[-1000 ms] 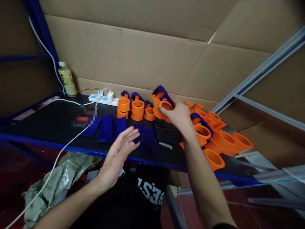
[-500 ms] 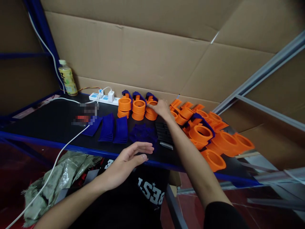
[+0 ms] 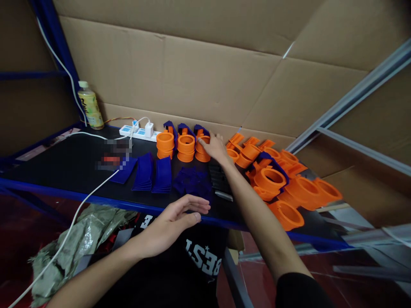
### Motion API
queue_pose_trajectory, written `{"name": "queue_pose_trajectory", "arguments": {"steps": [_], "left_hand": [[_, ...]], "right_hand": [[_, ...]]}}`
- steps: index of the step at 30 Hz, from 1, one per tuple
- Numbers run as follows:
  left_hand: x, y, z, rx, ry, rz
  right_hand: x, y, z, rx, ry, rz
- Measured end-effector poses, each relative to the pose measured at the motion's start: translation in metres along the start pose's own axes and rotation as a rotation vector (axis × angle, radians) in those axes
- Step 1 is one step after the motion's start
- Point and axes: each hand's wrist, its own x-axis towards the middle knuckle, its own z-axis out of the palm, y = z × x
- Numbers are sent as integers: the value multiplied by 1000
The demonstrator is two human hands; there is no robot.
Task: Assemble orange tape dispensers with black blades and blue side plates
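Observation:
My right hand [image 3: 215,147] reaches to the back of the table and grips the rightmost of three upright orange ring parts [image 3: 202,155] with dark blue pieces on top. Its thumb lies against the orange ring, and the other fingers are partly hidden behind. Beside it stand the middle ring part [image 3: 186,154] and the left ring part [image 3: 165,147]. Over the front edge hovers my left hand [image 3: 175,222], fingers stretched out and thumb apart, holding nothing. Beyond it lie a heap of small dark blue pieces [image 3: 192,180] and stacks of flat blue plates [image 3: 162,174].
Many orange ring parts [image 3: 271,177] crowd the table's right side. Black parts [image 3: 218,177] and a grey metallic tool [image 3: 224,196] lie near the middle. A white power strip [image 3: 138,133], a bottle [image 3: 90,107] and a trailing white cable [image 3: 96,188] are on the left.
The left orange ring part looks straighter on its base than before. My right hand has shifted slightly left on the rightmost part. My left hand has moved a little right.

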Motion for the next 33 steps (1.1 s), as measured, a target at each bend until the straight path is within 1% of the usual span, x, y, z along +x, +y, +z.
{"name": "queue_pose_trajectory", "arguments": {"steps": [9,12,16,20,22,24,28,33], "left_hand": [[0,1,1,-12,5,-5],[0,1,1,-19,8,-8],[1,1,1,-24,12,-10],[0,0,2,-21,4,-14],[0,1,3,-3,7,-11],[-1,2,4,36,25,0],[-2,4,4,91,28,14],[-2,7,4,116,16,-9]], "right_hand": [[3,5,3,28,33,-43],[8,10,1,25,41,-44],[18,29,-11,10,40,10],[24,51,-23,-3,-23,78],[23,56,-24,2,-51,75],[19,55,-24,14,-77,36],[8,42,-22,33,-141,-35],[0,29,-21,25,-233,-60]]}}
